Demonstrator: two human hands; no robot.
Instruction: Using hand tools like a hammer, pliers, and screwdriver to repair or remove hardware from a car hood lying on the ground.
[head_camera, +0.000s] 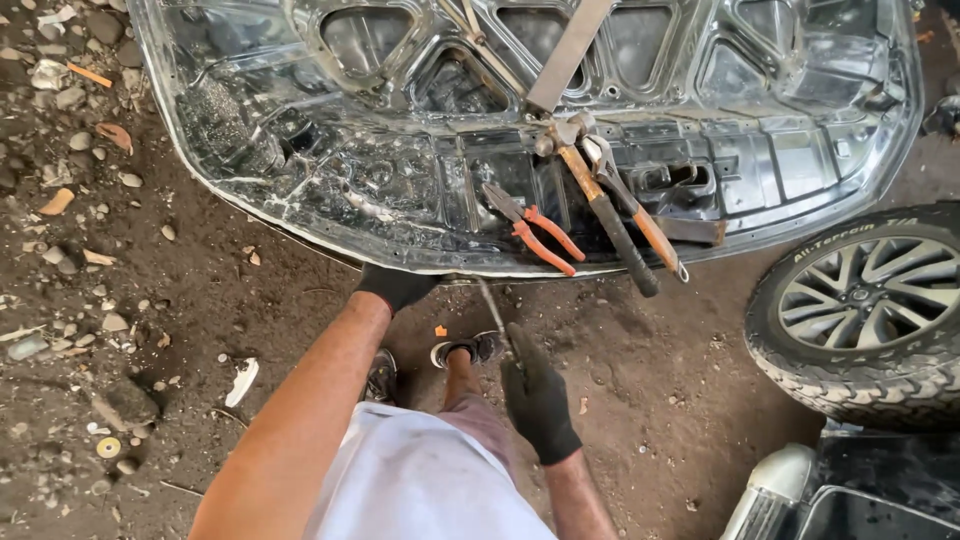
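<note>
Here both hands wear black gloves. The left hand rests its fingers on the near edge of the upturned car bonnet, how far open I cannot tell. The right hand is closed around a thin metal rod angled up to that same edge. On the bonnet lie one pair of orange-handled pliers, one hammer and one wrench. One wheel stands on the dirt at right.

Black-gloved hands, bare silver hood panel, orange-handled pliers, black tyre on brown dirt.
</note>
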